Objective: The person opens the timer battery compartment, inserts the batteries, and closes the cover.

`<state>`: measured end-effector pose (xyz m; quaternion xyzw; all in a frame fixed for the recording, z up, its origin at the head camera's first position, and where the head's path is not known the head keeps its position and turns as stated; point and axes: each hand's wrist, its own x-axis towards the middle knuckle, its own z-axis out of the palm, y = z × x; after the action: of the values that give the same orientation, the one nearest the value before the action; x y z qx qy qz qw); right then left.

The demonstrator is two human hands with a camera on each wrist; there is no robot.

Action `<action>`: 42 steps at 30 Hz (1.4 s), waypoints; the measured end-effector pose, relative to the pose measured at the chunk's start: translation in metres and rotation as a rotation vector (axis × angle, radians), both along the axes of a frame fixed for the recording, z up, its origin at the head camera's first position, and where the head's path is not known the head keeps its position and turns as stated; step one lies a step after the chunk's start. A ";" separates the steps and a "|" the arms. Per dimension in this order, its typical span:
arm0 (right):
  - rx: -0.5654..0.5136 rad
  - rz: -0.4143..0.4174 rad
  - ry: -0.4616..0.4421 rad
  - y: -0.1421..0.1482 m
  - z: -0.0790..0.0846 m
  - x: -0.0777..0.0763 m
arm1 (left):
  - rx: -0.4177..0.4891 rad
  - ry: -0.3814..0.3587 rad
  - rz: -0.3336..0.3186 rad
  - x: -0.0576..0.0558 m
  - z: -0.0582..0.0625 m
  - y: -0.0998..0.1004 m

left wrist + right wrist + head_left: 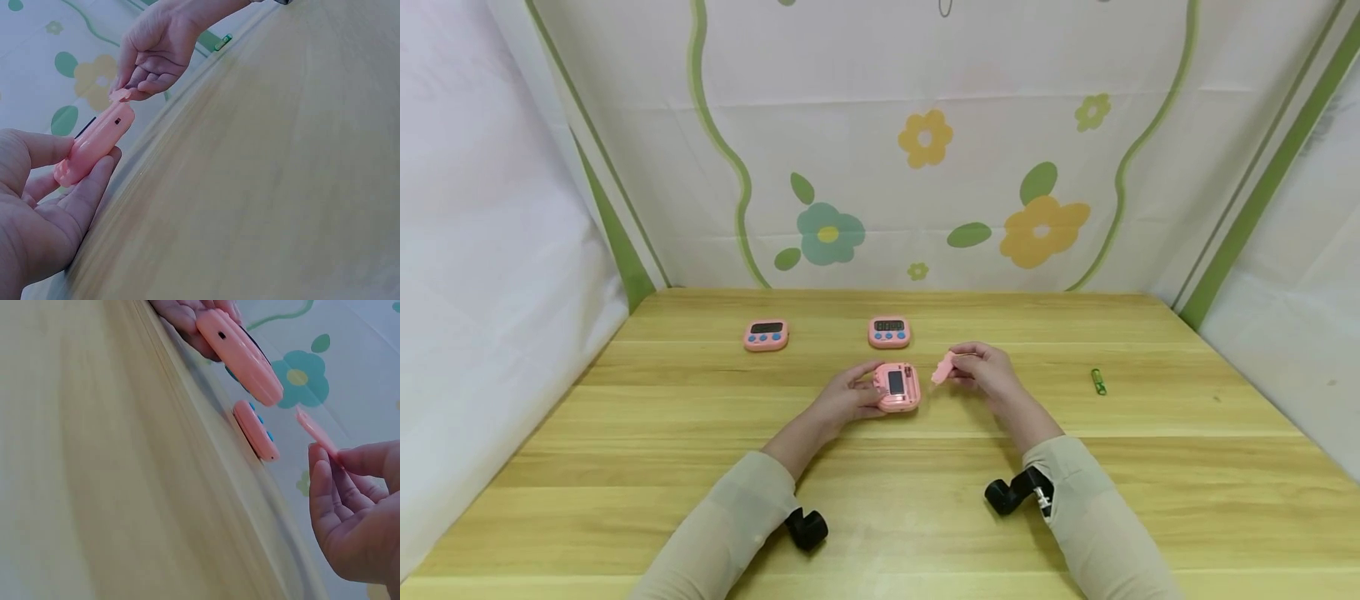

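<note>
My left hand (848, 397) grips a pink digital timer (910, 390) by its left side, back face up, so that its uncovered battery compartment shows. In the left wrist view, the thumb lies on one face of the timer (94, 150) and the fingers support the other. Just to the right, my right hand (988, 373) pinches a small pink battery cover (943, 368) between thumb and fingers. The right wrist view shows the cover (317, 432) held edge-on, a short gap away from the timer (244, 359).
Two more pink timers with blue buttons lie face up farther back, one at the left (766, 335) and one near the middle (889, 332). A green battery (1098, 382) lies on the wooden table (880, 517) at the right. A flowered cloth (865, 125) hangs behind.
</note>
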<state>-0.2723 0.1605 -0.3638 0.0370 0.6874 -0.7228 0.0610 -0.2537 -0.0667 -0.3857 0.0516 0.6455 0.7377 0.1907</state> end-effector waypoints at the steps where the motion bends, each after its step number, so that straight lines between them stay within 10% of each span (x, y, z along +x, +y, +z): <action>1: -0.008 -0.007 0.001 0.003 0.000 0.000 | -0.002 0.001 -0.003 0.000 0.000 0.000; 24: -0.033 -0.038 -0.011 0.051 -0.001 -0.005 | 0.015 0.005 -0.024 0.001 0.000 0.000; 35: 0.121 -0.102 -0.017 0.061 -0.006 -0.005 | -0.007 0.005 -0.039 0.013 0.020 0.001; 42: 0.169 -0.106 -0.019 0.064 -0.010 -0.004 | -0.002 -0.010 -0.030 0.006 0.011 0.001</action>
<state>-0.2758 0.2243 -0.3742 0.0854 0.7422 -0.6642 0.0259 -0.2474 -0.0657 -0.3743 0.0575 0.6445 0.7343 0.2052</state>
